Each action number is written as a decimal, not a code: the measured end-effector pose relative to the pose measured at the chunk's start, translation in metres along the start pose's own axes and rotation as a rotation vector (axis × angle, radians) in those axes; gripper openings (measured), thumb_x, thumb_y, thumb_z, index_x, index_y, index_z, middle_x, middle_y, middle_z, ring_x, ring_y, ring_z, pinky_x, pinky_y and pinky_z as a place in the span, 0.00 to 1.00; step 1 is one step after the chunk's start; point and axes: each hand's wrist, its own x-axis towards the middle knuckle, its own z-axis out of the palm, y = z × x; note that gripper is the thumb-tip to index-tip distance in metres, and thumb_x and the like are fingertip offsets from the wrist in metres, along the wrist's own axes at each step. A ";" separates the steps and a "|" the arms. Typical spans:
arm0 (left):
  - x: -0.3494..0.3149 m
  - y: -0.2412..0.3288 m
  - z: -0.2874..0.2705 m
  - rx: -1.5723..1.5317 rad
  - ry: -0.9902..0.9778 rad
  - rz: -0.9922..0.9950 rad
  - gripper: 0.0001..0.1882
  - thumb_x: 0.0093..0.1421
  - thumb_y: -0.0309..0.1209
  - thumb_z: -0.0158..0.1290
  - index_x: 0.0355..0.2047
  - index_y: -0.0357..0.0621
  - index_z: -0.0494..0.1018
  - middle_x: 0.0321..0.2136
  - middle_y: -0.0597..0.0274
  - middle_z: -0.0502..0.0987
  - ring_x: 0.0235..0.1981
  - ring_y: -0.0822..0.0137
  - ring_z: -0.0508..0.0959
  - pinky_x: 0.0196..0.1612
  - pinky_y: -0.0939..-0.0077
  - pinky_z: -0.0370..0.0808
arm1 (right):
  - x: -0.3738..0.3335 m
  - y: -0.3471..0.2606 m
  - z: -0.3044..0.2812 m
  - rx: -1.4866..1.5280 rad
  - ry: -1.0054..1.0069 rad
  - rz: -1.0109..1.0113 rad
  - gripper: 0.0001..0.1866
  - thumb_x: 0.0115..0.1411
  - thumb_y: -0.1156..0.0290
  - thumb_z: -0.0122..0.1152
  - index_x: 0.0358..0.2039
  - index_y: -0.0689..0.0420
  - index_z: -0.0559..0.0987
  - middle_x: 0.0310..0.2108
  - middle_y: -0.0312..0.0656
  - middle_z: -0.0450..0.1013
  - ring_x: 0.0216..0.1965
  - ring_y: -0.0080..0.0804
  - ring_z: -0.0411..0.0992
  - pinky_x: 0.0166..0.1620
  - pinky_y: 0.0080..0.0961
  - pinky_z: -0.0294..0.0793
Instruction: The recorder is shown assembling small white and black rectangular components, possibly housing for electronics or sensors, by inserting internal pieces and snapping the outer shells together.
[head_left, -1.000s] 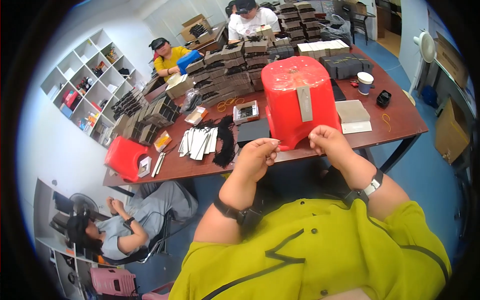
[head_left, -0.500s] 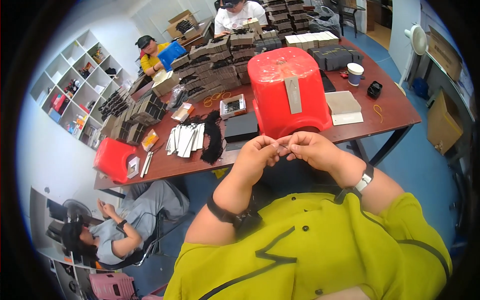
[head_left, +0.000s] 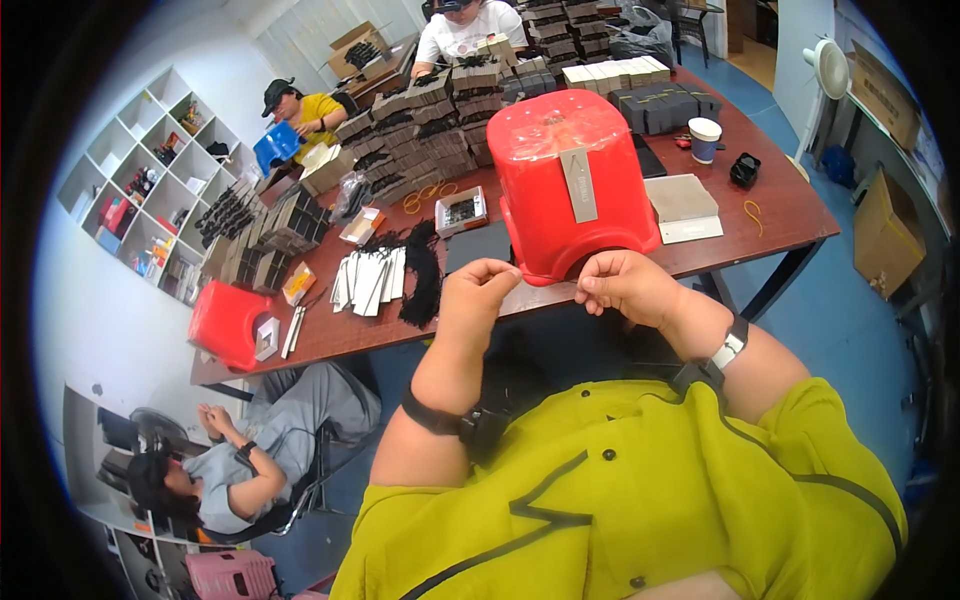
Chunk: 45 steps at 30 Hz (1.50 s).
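My left hand [head_left: 476, 296] and my right hand [head_left: 634, 288] are raised at the table's near edge, a short gap between them. Thumb and fingers pinch together on each; whatever they hold is too fine to make out. Just beyond stands a red plastic stool [head_left: 528, 195], with a grey metal strip [head_left: 579, 186] fixed to its side. Left of the stool lie a bundle of black cords [head_left: 423, 275], a fan of white strips [head_left: 366, 281] and an open box of small dark pieces [head_left: 461, 212].
Stacks of grey-brown pieces [head_left: 415, 135] fill the far part of the brown table [head_left: 770, 225]. A paper cup [head_left: 704, 140] and an open grey box [head_left: 684, 207] stand right of the stool. A second red stool [head_left: 226, 322] is at the left. Three other people sit around the table.
My hands were together at the fingertips over a thin dark thing and have moved apart. At the far left, a person's blue container has shifted left and down.
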 end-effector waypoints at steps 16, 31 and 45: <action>-0.009 -0.025 0.016 0.343 -0.425 0.181 0.10 0.64 0.32 0.46 0.40 0.38 0.66 0.27 0.71 0.69 0.30 0.80 0.67 0.33 0.86 0.65 | -0.002 -0.008 0.014 -0.220 0.021 0.065 0.06 0.60 0.71 0.55 0.30 0.60 0.75 0.26 0.39 0.74 0.25 0.23 0.73 0.30 0.18 0.73; -0.028 -0.018 0.034 0.530 -0.038 0.525 0.06 0.58 0.26 0.54 0.31 0.35 0.72 0.18 0.70 0.72 0.20 0.83 0.69 0.24 0.88 0.66 | -0.003 0.000 0.024 -0.146 0.234 -0.100 0.19 0.60 0.77 0.51 0.52 0.66 0.67 0.34 0.42 0.75 0.33 0.23 0.74 0.40 0.19 0.75; -0.026 -0.026 0.036 0.636 0.000 0.552 0.06 0.57 0.29 0.54 0.28 0.39 0.72 0.19 0.61 0.75 0.20 0.70 0.73 0.23 0.77 0.69 | -0.007 0.001 0.034 -0.286 0.225 -0.156 0.19 0.60 0.78 0.51 0.52 0.66 0.67 0.35 0.41 0.75 0.34 0.20 0.72 0.41 0.18 0.74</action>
